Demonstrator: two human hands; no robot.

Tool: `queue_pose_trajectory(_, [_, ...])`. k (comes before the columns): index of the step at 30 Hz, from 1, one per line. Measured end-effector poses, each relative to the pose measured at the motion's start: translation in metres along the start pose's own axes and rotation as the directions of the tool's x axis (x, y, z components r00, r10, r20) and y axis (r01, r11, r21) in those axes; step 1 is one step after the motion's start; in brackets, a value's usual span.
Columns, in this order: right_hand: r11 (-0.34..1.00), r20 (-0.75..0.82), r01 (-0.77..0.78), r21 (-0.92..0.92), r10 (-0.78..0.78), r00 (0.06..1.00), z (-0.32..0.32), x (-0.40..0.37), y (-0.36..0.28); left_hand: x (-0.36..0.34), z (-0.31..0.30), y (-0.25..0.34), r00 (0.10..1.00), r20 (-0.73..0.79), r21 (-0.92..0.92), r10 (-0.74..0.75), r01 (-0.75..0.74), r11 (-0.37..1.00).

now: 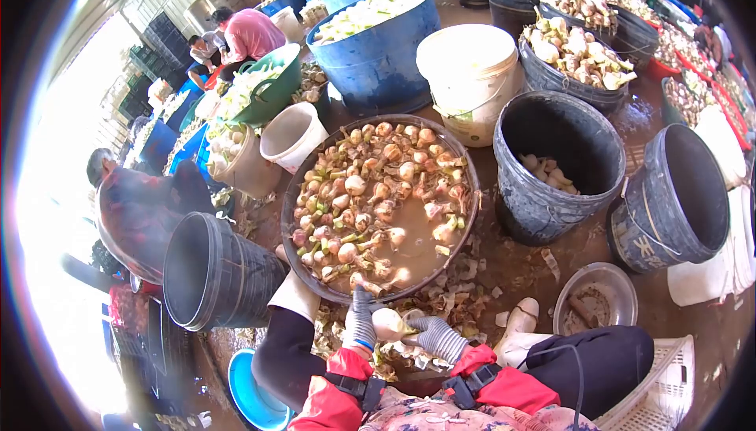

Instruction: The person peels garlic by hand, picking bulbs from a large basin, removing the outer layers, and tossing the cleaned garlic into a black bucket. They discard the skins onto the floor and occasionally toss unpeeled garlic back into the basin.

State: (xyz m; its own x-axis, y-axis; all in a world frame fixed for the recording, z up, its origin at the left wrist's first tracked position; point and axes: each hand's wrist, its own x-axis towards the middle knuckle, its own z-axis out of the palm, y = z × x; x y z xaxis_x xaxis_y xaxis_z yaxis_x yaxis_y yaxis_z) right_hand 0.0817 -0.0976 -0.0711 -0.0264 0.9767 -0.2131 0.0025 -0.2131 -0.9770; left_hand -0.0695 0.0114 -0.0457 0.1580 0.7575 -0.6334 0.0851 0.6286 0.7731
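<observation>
My left hand point(360, 327), in a striped grey glove, is closed around the left side of a peeled white garlic bulb point(389, 324). From the other side my right hand point(442, 338), gloved alike, is closed at the bulb's stem end. Whether a small tool sits in the right fingers cannot be made out. Just beyond the hands stands a wide round basin point(293, 246) of muddy water. Unpeeled garlic bulbs point(355, 186) with short stems float in it, thickest at the left and back. Peeled skins point(453, 297) litter the ground between basin and hands.
At right stand a dark bucket point(516, 202) with some peeled bulbs inside, another dark bucket point(650, 210) and a metal bowl point(622, 285). A black bucket point(228, 273) tilts at left, near a bent-over person point(142, 202). Blue tubs point(378, 61) line the back.
</observation>
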Motion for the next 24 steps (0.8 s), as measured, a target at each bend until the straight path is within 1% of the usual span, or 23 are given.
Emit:
queue_pose_trajectory(1, [0.987, -0.002, -0.058, 0.149, 0.058, 0.998, 0.002, 0.002, 0.004, 0.002, 0.005, -0.005, 0.985, -0.136, -0.075, 0.110, -0.121, 0.990])
queue_pose_trajectory(2, [0.988, -0.008, -0.058, 0.146, 0.060, 0.998, -0.002, -0.001, -0.005, 0.002, 0.012, -0.009, 0.939, -0.276, -0.135, 0.205, -0.249, 0.959])
queue_pose_trajectory(3, [0.934, -0.045, -0.156, 0.322, 0.180, 0.983, -0.009, -0.005, -0.022, -0.019, 0.025, -0.005, 0.936, -0.221, -0.179, 0.274, -0.315, 0.932])
queue_pose_trajectory(4, [0.839, -0.058, -0.234, 0.491, 0.299, 0.953, -0.012, -0.006, -0.032, -0.023, 0.023, -0.021, 0.934, -0.091, -0.165, 0.346, -0.357, 0.920])
queue_pose_trajectory(5, [0.827, -0.069, -0.184, 0.532, 0.259, 0.963, -0.011, -0.002, -0.019, -0.031, 0.029, -0.027, 0.902, 0.013, 0.040, 0.433, -0.433, 0.901])
queue_pose_trajectory(6, [0.826, -0.068, -0.183, 0.533, 0.257, 0.964, -0.005, 0.003, -0.002, -0.041, 0.034, -0.035, 0.863, 0.131, 0.236, 0.488, -0.505, 0.830])
queue_pose_trajectory(7, [0.819, -0.069, -0.125, 0.559, 0.196, 0.978, 0.002, 0.009, 0.018, -0.032, 0.027, -0.061, 0.705, 0.202, 0.412, 0.680, -0.691, 0.594])
queue_pose_trajectory(8, [0.808, -0.070, -0.071, 0.585, 0.137, 0.988, 0.007, 0.010, 0.028, -0.032, 0.032, -0.053, 0.689, 0.184, 0.473, 0.701, -0.687, 0.551])
queue_pose_trajectory(9, [0.996, 0.004, -0.092, -0.009, 0.092, 0.996, 0.002, 0.010, 0.007, -0.023, 0.030, -0.058, 0.781, 0.079, 0.406, 0.619, -0.593, 0.696])
queue_pose_trajectory(10, [0.963, 0.013, -0.202, 0.176, 0.203, 0.979, 0.007, -0.004, -0.014, -0.013, 0.029, -0.061, 0.857, -0.012, 0.316, 0.516, -0.486, 0.815])
queue_pose_trajectory(11, [0.955, 0.059, -0.191, 0.229, 0.182, 0.982, 0.004, -0.005, -0.020, -0.029, 0.037, -0.035, 0.927, -0.005, 0.140, 0.375, -0.370, 0.918])
queue_pose_trajectory(12, [0.942, 0.103, -0.180, 0.282, 0.157, 0.982, 0.001, -0.005, -0.024, -0.038, 0.041, -0.020, 0.943, 0.034, 0.031, 0.330, -0.331, 0.943])
queue_pose_trajectory(13, [0.942, 0.098, -0.175, 0.287, 0.153, 0.983, -0.003, -0.004, -0.028, -0.031, 0.034, -0.021, 0.962, 0.061, -0.120, 0.267, -0.258, 0.959])
queue_pose_trajectory(14, [0.956, 0.070, -0.184, 0.230, 0.172, 0.983, -0.010, -0.005, -0.030, -0.028, 0.030, -0.017, 0.974, 0.099, -0.265, 0.202, -0.170, 0.949])
queue_pose_trajectory(15, [0.965, 0.045, -0.199, 0.171, 0.194, 0.980, -0.017, -0.007, -0.030, -0.031, 0.025, -0.017, 0.982, 0.074, -0.433, 0.173, -0.125, 0.893])
queue_pose_trajectory(16, [0.990, 0.023, -0.096, 0.100, 0.095, 0.995, -0.024, -0.006, -0.024, -0.032, 0.020, -0.016, 0.981, 0.126, -0.420, 0.147, -0.081, 0.904])
queue_pose_trajectory(17, [0.983, -0.104, 0.011, -0.185, -0.031, 0.994, -0.030, -0.002, -0.006, -0.034, 0.015, -0.017, 0.989, 0.114, -0.465, 0.095, -0.031, 0.885])
queue_pose_trajectory(18, [0.882, -0.186, 0.082, -0.465, -0.188, 0.965, -0.036, 0.002, 0.012, -0.035, 0.009, -0.017, 0.994, 0.104, -0.508, 0.044, 0.015, 0.861])
queue_pose_trajectory(19, [0.965, -0.294, -0.034, -0.260, -0.046, 0.955, -0.049, -0.001, 0.018, -0.034, -0.004, -0.015, 0.998, 0.065, -0.453, 0.016, 0.015, 0.891])
queue_pose_trajectory(20, [0.990, -0.368, -0.136, -0.032, 0.115, 0.923, -0.061, -0.004, 0.024, -0.038, -0.019, -0.013, 0.988, 0.153, -0.491, 0.007, 0.070, 0.868])
queue_pose_trajectory(21, [0.953, -0.410, -0.112, 0.280, 0.224, 0.884, -0.066, -0.004, 0.033, -0.044, -0.023, -0.007, 0.989, 0.135, -0.515, -0.053, 0.116, 0.849])
queue_pose_trajectory(22, [0.913, -0.388, -0.215, 0.347, 0.349, 0.853, -0.066, -0.002, 0.041, -0.053, -0.026, 0.000, 0.987, 0.115, -0.542, -0.113, 0.158, 0.825])
queue_pose_trajectory(24, [0.937, -0.355, -0.349, 0.008, 0.329, 0.875, -0.060, 0.000, 0.037, -0.063, -0.022, 0.010, 0.991, 0.085, -0.553, -0.099, 0.130, 0.823])
